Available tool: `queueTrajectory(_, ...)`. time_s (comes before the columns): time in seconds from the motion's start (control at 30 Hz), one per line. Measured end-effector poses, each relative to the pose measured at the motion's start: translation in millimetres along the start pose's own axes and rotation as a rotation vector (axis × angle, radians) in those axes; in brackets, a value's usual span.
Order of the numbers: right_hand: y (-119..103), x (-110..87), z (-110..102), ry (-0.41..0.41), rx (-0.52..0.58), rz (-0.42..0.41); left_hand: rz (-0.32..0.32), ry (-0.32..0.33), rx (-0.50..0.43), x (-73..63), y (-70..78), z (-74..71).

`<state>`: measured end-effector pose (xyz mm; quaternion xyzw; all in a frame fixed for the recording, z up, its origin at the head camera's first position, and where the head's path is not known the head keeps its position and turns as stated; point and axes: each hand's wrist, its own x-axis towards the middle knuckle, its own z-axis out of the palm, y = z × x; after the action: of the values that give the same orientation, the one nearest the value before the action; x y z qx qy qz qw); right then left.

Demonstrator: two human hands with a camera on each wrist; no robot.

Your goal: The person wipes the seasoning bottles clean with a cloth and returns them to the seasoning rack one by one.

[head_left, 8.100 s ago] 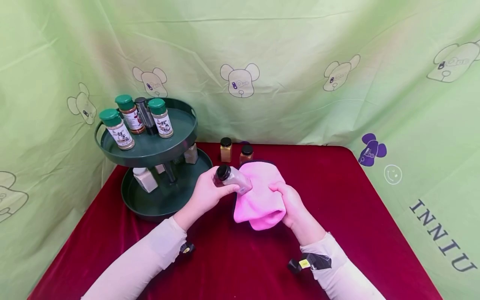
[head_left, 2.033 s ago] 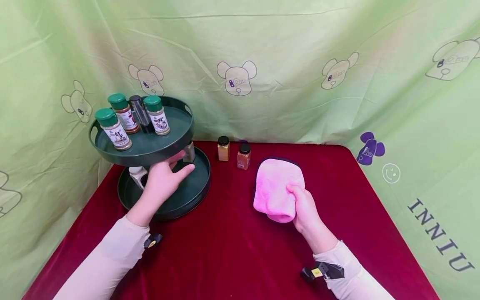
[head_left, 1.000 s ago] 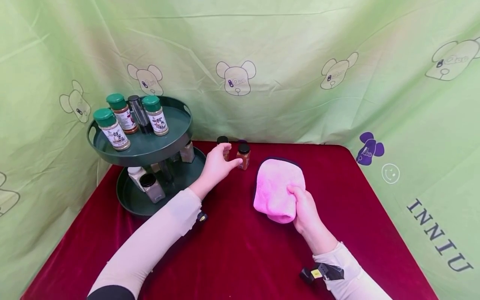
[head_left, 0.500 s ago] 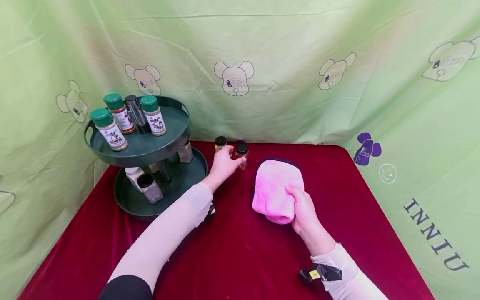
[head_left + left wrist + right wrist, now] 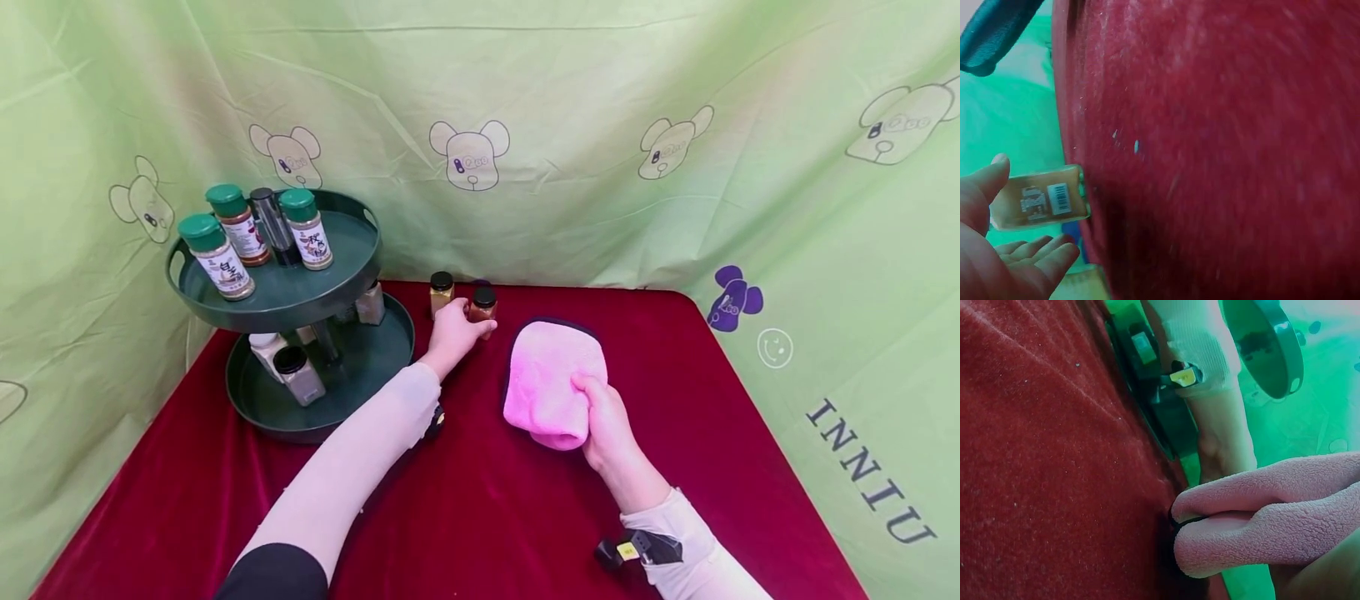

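Just now my left hand [image 5: 452, 337] has come across from the two-tier rack [image 5: 348, 212] to the orange jar [image 5: 1038, 200], which stands on the red table [image 5: 465, 500] between my thumb and fingers; that grip is wide, the fingers apart from the jar, so I don't hold it yet; the yellow jar [image 5: 442, 287] stands just beside it; my right hand [image 5: 611, 425] has kept hold of the pink towel [image 5: 551, 375]; with the black-lidded jar [image 5: 300, 379] left on the lower tier, I judge its turn over and the orange one's begun.
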<state>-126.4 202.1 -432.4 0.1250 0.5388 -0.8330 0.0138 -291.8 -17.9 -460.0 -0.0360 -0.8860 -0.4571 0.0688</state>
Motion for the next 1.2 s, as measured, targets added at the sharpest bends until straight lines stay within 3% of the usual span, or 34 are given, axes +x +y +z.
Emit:
queueTrajectory(0.2,0.4,0.0,2.2,0.0,0.001,-0.001,-0.038,0.019,-0.034,2.4,-0.8,4.8)
queueTrajectory(0.77,-0.4,1.5,-1.8,0.009,-0.008,0.004,0.016,0.01,-0.032,9.4,1.6,9.5)
queueTrajectory(0.97,-3.0,0.1,-2.2,0.02,-0.008,-0.005,0.065,-0.041,-0.01,9.5,8.5,-2.5)
queueTrajectory(1.2,-5.3,0.2,-3.6,0.019,-0.007,0.0,0.091,-0.102,-0.018,3.0,13.5,-27.9)
